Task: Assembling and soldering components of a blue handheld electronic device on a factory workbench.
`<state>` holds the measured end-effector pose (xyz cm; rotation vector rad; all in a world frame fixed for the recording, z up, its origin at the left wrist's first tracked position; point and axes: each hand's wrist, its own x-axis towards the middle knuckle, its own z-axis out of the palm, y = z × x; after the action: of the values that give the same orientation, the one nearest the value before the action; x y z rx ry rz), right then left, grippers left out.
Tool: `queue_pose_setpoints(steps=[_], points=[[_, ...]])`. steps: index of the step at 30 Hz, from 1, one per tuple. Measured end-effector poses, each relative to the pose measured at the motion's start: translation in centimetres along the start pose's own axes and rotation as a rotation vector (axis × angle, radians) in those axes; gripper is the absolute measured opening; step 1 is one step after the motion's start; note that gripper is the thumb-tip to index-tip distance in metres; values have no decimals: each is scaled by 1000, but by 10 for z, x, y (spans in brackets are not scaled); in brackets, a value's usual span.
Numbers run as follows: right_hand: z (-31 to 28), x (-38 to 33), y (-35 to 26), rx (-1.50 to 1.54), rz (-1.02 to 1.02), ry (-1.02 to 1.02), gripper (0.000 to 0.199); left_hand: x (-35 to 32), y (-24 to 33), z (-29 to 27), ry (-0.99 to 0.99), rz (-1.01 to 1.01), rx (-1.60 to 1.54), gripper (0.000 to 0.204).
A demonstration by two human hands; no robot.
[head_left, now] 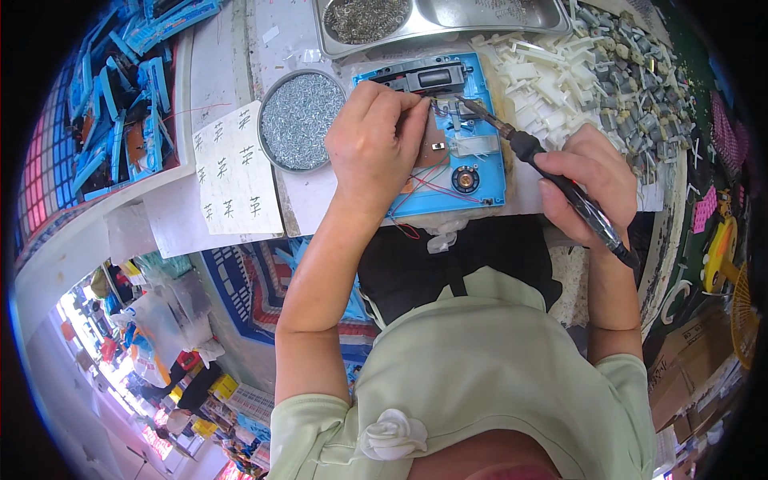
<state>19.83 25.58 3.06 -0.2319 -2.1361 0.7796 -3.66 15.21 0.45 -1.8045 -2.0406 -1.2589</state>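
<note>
Your left hand is pinching something too small to tell on the blue plastic housing. Your right hand is keeping a closed grip on the soldering iron, its tip touching the housing's insides.

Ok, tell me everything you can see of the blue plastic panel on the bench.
The flat rectangular blue plastic panel lies open side up at the bench's near edge. A black rectangular block sits along its far end, a small round speaker-like disc near its front, and thin red wires cross it and trail off the front edge. The left hand presses on its left half, hiding that part. The right hand holds a black pen-shaped tool whose metal tip meets the panel's middle.
</note>
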Motion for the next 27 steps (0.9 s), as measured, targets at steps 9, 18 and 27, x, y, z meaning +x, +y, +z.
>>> queue_pose_setpoints(steps=[9, 18, 27], points=[[-26, -19, -5, 51, 139, 94, 29, -3, 18, -10, -232, 188, -61, 21], [6, -19, -14, 183, 363, 191, 41, 8, 15, -17, -510, -178, -422, 11], [58, 15, -4, 54, 338, 118, 57, 12, 21, -14, -509, -364, -431, 11]])
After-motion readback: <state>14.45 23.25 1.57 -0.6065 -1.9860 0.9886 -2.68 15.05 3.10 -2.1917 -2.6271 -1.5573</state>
